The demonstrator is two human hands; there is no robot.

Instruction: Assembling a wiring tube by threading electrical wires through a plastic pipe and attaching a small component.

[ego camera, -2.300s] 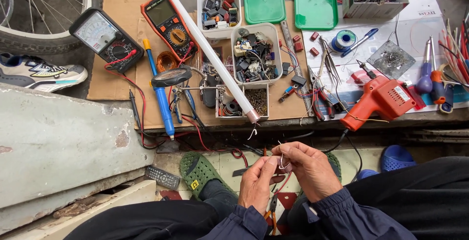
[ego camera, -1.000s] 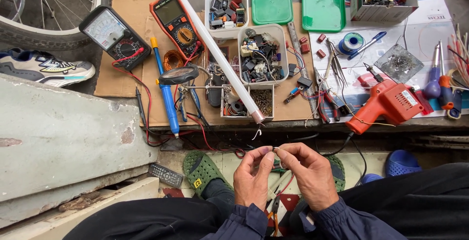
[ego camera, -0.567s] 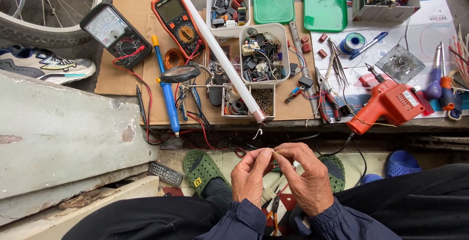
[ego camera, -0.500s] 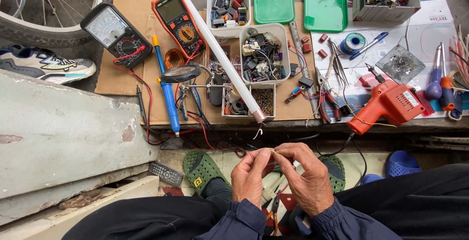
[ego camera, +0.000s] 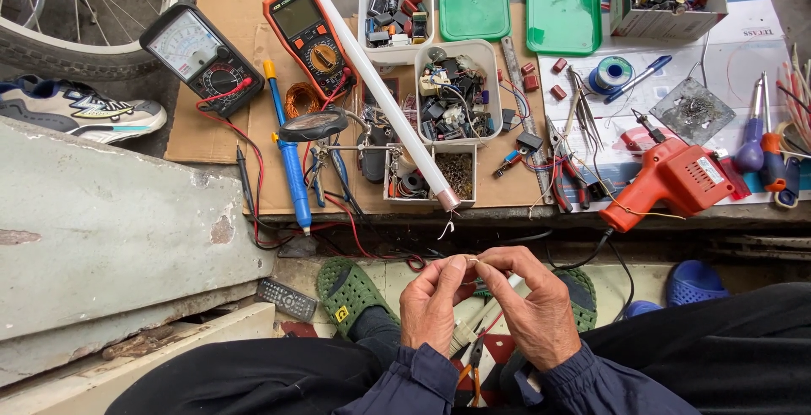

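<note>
In the head view, the left hand and the right hand meet fingertip to fingertip just below the end of the long white fluorescent tube, each pinched shut on a thin bare wire end. The wire looks light, soft and easily kinked; it is best held close to its tip. The orange pistol-shaped soldering gun lies right of the tube.

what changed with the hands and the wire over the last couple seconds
The left hand and right hand drew closer until their fingertips met, both pinching the thin wire between them; earlier they held it a little apart. The white tube, meters, parts tubs and orange soldering gun stayed where they were.
</note>
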